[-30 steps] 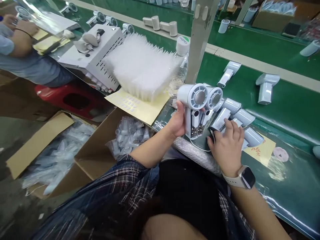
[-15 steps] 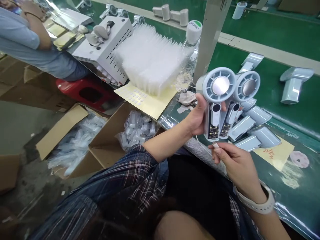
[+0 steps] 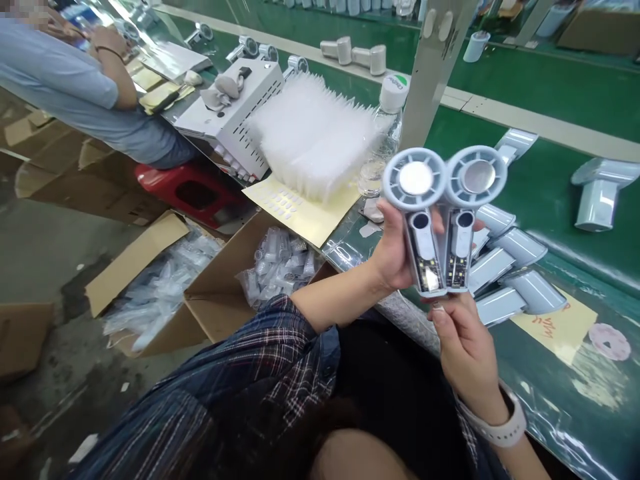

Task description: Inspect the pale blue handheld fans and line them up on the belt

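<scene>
Two pale blue fan bodies (image 3: 439, 213) stand side by side in the left hand (image 3: 395, 250), lifted clear of the green surface (image 3: 545, 193), round heads up and handles down. Its fingers are curled around the handles from the left side, thumb on the near face, so both bodies are held together in one closed grip. Each handle is open at its lower end, where a small circuit board shows.

Just below those open ends is the right hand (image 3: 463, 350), palm turned up, thumb and forefinger pinched close together at the base of the fan bodies; whether anything small sits between the fingertips I cannot tell. A white wristband (image 3: 503, 427) circles that wrist.

Behind the fan bodies, on the surface, lies a row of more bodies of the same kind (image 3: 515, 267), overlapping one another. Right of that row is a yellow paper slip (image 3: 555, 327). Left of the fan bodies stand a clear water bottle (image 3: 383, 137), a stack of frosted plastic trays (image 3: 313, 137) on a yellow sheet, and a white perforated metal box (image 3: 240, 107).

Below and left of the fan bodies, on the floor, open cardboard cartons (image 3: 215, 293) hold small bagged parts. Farther left sits another person in a light blue shirt (image 3: 75, 93).
</scene>
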Demonstrator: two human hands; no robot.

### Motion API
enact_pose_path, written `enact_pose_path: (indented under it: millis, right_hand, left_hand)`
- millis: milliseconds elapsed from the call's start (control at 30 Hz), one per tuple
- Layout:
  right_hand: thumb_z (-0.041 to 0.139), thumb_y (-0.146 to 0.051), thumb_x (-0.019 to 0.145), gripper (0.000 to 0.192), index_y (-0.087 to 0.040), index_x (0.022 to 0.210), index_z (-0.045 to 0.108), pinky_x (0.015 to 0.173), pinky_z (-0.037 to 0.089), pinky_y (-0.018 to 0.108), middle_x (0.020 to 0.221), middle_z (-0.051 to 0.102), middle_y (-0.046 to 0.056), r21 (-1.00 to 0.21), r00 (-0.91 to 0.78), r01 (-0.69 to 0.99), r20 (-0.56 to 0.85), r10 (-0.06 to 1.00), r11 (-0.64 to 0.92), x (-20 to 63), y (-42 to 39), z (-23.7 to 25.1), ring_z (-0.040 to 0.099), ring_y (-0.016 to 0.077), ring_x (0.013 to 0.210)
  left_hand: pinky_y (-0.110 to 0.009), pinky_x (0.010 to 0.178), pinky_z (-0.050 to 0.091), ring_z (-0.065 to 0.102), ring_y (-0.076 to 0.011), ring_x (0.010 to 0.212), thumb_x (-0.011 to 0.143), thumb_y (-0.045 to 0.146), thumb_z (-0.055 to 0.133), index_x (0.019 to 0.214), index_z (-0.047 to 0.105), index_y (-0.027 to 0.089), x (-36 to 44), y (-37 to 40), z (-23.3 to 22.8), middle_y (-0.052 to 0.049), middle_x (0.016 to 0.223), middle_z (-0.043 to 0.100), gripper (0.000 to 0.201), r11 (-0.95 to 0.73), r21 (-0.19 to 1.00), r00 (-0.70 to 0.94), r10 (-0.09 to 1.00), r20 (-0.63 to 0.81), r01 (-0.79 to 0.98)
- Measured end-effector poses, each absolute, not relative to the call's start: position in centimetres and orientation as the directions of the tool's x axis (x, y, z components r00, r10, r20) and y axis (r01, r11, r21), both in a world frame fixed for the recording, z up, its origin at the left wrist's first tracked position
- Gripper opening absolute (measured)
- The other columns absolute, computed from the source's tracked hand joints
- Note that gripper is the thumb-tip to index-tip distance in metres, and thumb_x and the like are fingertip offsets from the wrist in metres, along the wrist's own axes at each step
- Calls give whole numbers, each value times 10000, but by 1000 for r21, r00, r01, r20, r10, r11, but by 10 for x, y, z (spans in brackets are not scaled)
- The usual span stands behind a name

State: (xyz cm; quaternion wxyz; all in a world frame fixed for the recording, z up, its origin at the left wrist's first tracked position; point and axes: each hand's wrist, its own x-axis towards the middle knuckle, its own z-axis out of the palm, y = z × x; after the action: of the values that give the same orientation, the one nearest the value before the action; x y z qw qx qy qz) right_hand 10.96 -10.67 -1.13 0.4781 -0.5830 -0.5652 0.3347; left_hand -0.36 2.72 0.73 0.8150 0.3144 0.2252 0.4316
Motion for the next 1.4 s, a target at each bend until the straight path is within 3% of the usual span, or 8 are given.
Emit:
enact_pose_path:
  millis: [367,500,633,767,867,1033,1233,1400]
  right_hand:
    - [588,-449,1159,443,-230,779,522,529,405,249,527,453,-78,-981,239,-194,-29,970,19,72,-99,-9,474,108,469]
    - [590,-486,1135,424,-228,800,624,773,617,378,1009,767,75,-971,81,239,45,996,25,93,-103,-13,738,209,833]
    - [611,-430,1090,304,-201,944,747,1167,517,681,1710,486,201,-588,-17,790,265,964,176,131,-90,-4,591,466,1468]
    - [592,-321,1073,431,-129,1449,679,1185,476,695,1558,630,264,-207,-144,945,434,889,254,120,-25,12,585,461,1435]
    - [578,-240,1050,268,-146,1144,811,1003,545,612,1207,788,207,-163,-263,934,287,921,317,79,39,5,675,396,1136]
    - [587,-192,1042,322,-144,868,854,1008,542,592,1424,755,202,-94,-302,931,345,888,353,59,71,2,663,431,1302]
    - [683,-315,1058,210,-296,1088,890,1001,596,629,1319,829,101,-284,-58,905,655,753,317,109,2,55,784,394,1201]
    - [844,-468,960,599,-485,1535,679,1109,615,587,1517,737,29,-933,82,223,306,948,282,121,-38,39,722,341,1374]
  left_hand:
    - [-522,905,639,712,-374,1241,535,1264,194,766,520,243,-10,22,-29,-156,1099,766,1097,236,770,415,909,40,-592]
    - [-548,857,628,687,-362,1247,620,1134,-199,856,542,259,-29,35,-18,-169,1090,730,1170,52,881,259,962,81,-469]
    - [-503,850,638,674,-314,1276,636,986,-397,895,473,259,-83,53,18,-142,1261,689,1163,-256,920,-10,964,265,-296]
    - [-510,826,663,729,-319,1142,644,1085,-267,755,399,239,-125,48,24,-136,1212,729,1083,-348,873,-19,931,364,-341]
    - [-515,851,680,747,-343,1171,771,1109,-90,730,437,244,-137,37,10,-138,977,740,1013,-304,871,78,930,359,-385]
    - [-486,893,688,774,-356,1176,782,1150,345,738,543,237,-152,25,-12,-122,897,769,935,35,881,275,955,109,-472]
    - [-398,790,672,780,-292,895,510,1176,621,692,609,187,-123,17,-22,-120,817,750,1005,420,713,572,820,-32,-562]
    - [-297,532,561,629,-164,565,455,1178,617,690,643,156,-69,-1,-25,-63,683,665,1049,641,644,805,589,-65,-417]
